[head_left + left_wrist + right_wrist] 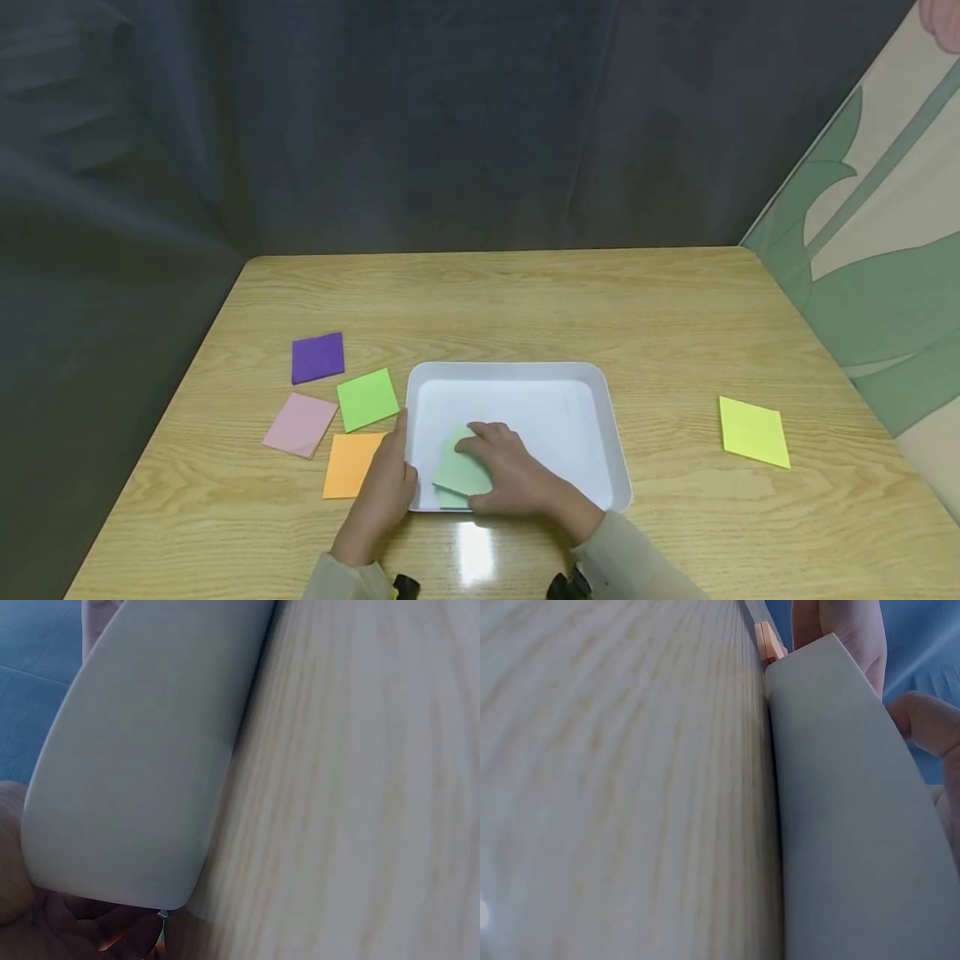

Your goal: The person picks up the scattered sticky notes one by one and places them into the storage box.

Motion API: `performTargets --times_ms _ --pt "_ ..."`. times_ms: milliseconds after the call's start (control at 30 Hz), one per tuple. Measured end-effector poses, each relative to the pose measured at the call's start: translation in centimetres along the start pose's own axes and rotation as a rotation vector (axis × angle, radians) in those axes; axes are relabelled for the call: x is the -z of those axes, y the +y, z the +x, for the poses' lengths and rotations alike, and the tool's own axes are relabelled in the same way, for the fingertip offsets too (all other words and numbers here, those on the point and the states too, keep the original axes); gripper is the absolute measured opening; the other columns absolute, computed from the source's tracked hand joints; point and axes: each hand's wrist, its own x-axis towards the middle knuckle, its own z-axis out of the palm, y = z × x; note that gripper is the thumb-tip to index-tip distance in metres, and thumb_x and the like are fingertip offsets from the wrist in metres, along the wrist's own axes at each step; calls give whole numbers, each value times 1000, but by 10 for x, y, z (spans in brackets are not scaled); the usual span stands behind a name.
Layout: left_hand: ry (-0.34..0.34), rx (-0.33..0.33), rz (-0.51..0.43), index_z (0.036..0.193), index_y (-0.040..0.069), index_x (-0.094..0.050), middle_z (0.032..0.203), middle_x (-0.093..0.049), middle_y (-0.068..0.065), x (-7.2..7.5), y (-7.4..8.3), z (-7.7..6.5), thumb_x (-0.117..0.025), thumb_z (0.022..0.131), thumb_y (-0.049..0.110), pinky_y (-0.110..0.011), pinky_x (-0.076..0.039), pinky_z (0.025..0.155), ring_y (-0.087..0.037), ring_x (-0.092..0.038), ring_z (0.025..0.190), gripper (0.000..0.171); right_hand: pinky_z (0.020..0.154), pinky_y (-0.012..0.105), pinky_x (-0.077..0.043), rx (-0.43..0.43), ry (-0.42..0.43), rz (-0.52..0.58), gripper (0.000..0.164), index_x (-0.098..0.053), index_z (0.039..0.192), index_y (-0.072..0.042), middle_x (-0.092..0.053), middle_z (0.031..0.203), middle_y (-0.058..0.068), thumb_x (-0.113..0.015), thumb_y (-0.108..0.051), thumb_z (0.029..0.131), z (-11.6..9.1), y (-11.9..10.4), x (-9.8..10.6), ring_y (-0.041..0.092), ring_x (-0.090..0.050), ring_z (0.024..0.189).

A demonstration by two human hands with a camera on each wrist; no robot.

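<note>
A white tray [540, 425] lies on the table, its outer wall [142, 757] close up in the left wrist view. At its near left corner my left hand [386, 479] grips the rim, the index finger straight along the outer side and the thumb over the edge. My right hand [510, 471] reaches into the tray's left part and holds a pale green sticky note pad [459, 471] between thumb and fingers. Another pale green piece [452, 500] shows under that pad. In the right wrist view, a right-hand finger [926, 724] shows above the tray wall; the pad is hidden there.
Left of the tray lie a purple pad [318, 358], a bright green pad [367, 400], a pink pad [300, 425] and an orange pad [348, 467] partly behind my left hand. Far to the right is a yellow pad [753, 433]. A dark curtain [480, 125] hangs behind the table [525, 300].
</note>
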Motion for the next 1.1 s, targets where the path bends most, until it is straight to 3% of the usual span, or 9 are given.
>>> performTargets --times_ms 333,667,1100 --pt "-12 8 3 137 -1 -8 134 -31 -30 1 1 0 -33 80 -7 -54 -28 99 -38 -30 120 62 96 55 -28 4 -42 44 48 -49 117 -13 -38 132 16 -58 -20 70 1 0 1 30 -31 119" --pt "-12 8 12 137 0 -7 132 -32 -31 -1 -1 0 -33 80 -8 -54 -30 98 -38 -31 119 64 96 53 -30 77 -41 27 40 -53 112 -13 -48 128 11 -54 -18 72 5 2 -1 26 -37 117" --pt "1 -11 6 136 -2 -7 132 -31 -32 -1 -1 0 -34 78 -8 -54 -30 98 -39 -31 119 65 94 53 -32 -12 6 130 40 -48 117 -3 -52 119 15 -52 -20 81 -3 17 13 27 -42 110"
